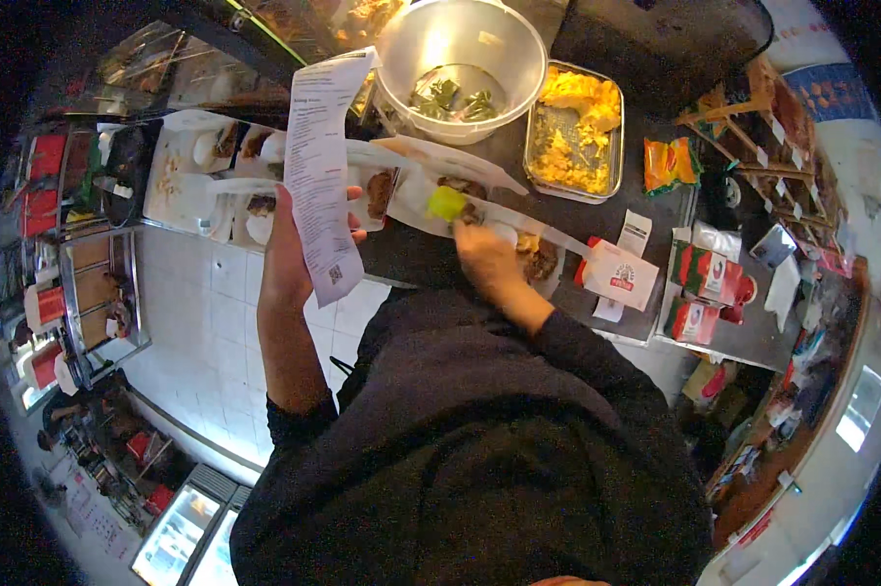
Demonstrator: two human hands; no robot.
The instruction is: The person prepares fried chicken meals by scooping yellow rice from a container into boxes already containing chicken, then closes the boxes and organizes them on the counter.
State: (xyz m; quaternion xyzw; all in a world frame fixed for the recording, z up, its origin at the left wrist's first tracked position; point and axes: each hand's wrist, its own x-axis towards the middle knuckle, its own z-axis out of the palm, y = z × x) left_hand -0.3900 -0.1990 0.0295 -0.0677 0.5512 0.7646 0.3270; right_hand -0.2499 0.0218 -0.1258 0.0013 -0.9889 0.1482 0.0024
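Observation:
My left hand [286,256] is raised with a long printed paper receipt [318,186] in its grip, fingers showing past the paper's right edge. To the right, my right hand [489,259] is closed and reaches over the worktop. At its fingertips is a small bright yellow-green thing [446,203], which it seems to hold; its exact kind is too small to tell. Below it lie open white paper wraps or trays with pieces of brown food [538,262], some of it with yellow on top. Another brown piece [379,193] lies beside the receipt.
A large clear plastic tub [518,59] with green leaves stands at the back. Beside it is a metal tray [611,186] of yellow food, then an orange packet [669,164]. Red-and-white boxes [621,273] sit at the right. More wraps with food [206,200] are at the left.

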